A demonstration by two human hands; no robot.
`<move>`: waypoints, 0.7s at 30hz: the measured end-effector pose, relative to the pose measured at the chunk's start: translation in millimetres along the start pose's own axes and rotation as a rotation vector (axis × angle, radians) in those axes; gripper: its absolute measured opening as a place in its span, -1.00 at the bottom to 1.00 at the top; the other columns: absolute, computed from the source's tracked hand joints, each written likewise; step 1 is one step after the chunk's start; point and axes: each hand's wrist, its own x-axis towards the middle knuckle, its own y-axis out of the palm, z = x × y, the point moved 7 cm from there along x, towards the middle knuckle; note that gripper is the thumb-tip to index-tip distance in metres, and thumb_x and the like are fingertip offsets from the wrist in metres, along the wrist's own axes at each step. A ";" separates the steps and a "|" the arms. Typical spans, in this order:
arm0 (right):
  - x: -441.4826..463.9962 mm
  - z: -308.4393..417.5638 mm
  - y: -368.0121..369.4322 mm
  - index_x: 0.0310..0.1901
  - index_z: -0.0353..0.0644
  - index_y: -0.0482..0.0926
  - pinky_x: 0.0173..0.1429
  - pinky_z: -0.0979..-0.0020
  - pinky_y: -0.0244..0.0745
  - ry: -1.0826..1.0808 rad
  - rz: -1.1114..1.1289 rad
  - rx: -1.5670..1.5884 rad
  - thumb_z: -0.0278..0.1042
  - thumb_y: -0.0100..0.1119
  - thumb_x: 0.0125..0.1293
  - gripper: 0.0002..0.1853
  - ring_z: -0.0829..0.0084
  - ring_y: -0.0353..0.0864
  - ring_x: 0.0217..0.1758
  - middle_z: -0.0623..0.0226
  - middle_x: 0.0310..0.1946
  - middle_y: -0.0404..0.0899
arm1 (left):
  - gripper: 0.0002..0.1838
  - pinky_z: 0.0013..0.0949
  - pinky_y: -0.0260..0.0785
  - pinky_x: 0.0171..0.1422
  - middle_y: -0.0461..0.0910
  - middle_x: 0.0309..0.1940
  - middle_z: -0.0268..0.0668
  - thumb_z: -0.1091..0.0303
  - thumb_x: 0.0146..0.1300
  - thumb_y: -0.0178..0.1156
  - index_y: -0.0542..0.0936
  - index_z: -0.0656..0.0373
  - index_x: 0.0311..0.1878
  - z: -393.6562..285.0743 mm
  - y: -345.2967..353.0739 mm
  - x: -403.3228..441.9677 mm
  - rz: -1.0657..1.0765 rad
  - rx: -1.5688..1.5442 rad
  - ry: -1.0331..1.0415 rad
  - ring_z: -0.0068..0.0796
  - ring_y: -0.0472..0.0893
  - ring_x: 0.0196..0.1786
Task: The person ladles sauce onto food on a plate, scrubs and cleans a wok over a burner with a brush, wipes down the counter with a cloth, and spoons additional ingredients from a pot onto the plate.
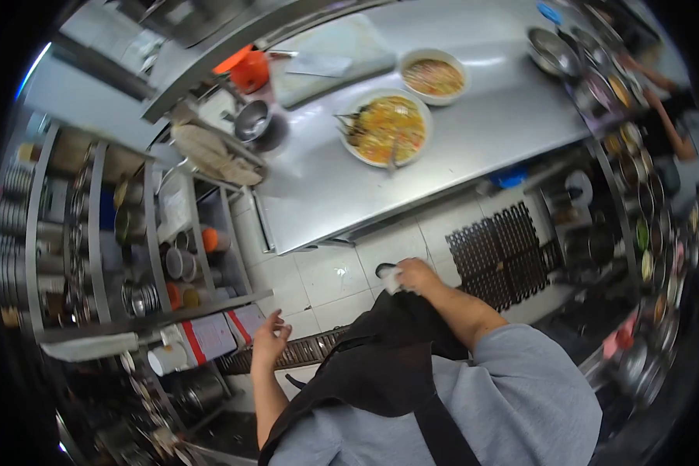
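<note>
My left hand [270, 335] hangs low at my left side, holding nothing, with its fingers apart. In front of my apron [373, 365], my right hand [414, 276] is closed around a small white cloth [391, 279]; it could also be paper. Ahead of both hands, on the steel counter [303, 202], a large white bowl [365, 159] of yellow-orange food has a spoon [394, 151] in it. Behind it stands a second white bowl [432, 72] with a reddish-brown dish. Neither hand touches the counter.
A cutting board [365, 46] with a cleaver [318, 65], an orange container [249, 72] and a metal bowl [252, 120] stand at the counter's back left. Shelves [159, 233] line the left. A black floor mat [501, 256] lies right. Another person [672, 128] works far right.
</note>
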 end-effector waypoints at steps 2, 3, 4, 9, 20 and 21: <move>-39.5 -65.7 -16.3 -0.04 -0.26 0.63 0.19 0.20 0.46 0.181 -0.230 0.116 -0.23 0.21 0.03 -0.56 0.00 0.60 0.01 -0.03 -0.08 0.62 | -0.48 -0.27 0.48 0.01 0.65 -0.18 -0.09 0.36 0.13 0.29 0.49 0.19 0.20 -17.6 -2.2 17.0 0.029 0.083 0.142 -0.21 0.67 -0.13; -59.2 -94.8 -20.1 0.00 -0.24 0.62 0.19 0.22 0.47 0.270 -0.336 0.099 -0.23 0.20 0.05 -0.54 0.00 0.60 0.01 -0.04 -0.08 0.62 | -0.49 -0.26 0.48 0.01 0.65 -0.18 -0.09 0.37 0.13 0.28 0.49 0.20 0.20 -30.8 0.5 22.9 0.052 0.086 0.187 -0.21 0.67 -0.13; -96.2 -106.6 -33.8 -0.06 -0.26 0.64 0.22 0.16 0.42 0.417 -0.482 0.173 -0.26 0.12 0.06 -0.59 -0.01 0.56 0.07 -0.07 -0.05 0.60 | -0.49 -0.26 0.48 0.01 0.65 -0.18 -0.09 0.37 0.13 0.28 0.49 0.20 0.20 -39.6 6.6 25.2 0.088 0.100 0.199 -0.21 0.67 -0.13; -215.4 -173.0 0.0 -0.05 -0.29 0.64 0.15 0.20 0.45 0.616 -0.723 0.598 -0.21 0.16 0.07 -0.57 -0.03 0.58 0.05 -0.11 -0.11 0.62 | -0.50 -0.20 0.49 0.01 0.65 -0.17 -0.06 0.37 0.12 0.29 0.51 0.20 0.17 -77.1 69.4 24.9 0.261 0.165 0.408 -0.16 0.66 -0.13; -242.2 -203.5 147.1 -0.04 -0.28 0.62 0.10 0.25 0.48 0.736 -0.798 0.982 -0.29 0.18 0.09 -0.61 0.09 0.65 -0.03 -0.02 -0.14 0.67 | -0.58 -0.24 0.48 0.07 0.62 -0.10 -0.07 0.26 0.22 0.27 0.56 0.16 0.13 -116.0 198.2 -40.1 0.740 0.141 0.345 -0.20 0.63 -0.01; -236.0 -165.3 94.9 -0.01 -0.27 0.61 0.18 0.23 0.45 0.665 -0.718 0.829 -0.28 0.18 0.10 -0.59 0.03 0.61 0.05 -0.07 -0.08 0.63 | -0.58 -0.24 0.48 0.07 0.62 -0.10 -0.07 0.26 0.22 0.27 0.56 0.16 0.13 -124.5 210.7 -31.0 0.742 0.161 0.337 -0.20 0.63 -0.01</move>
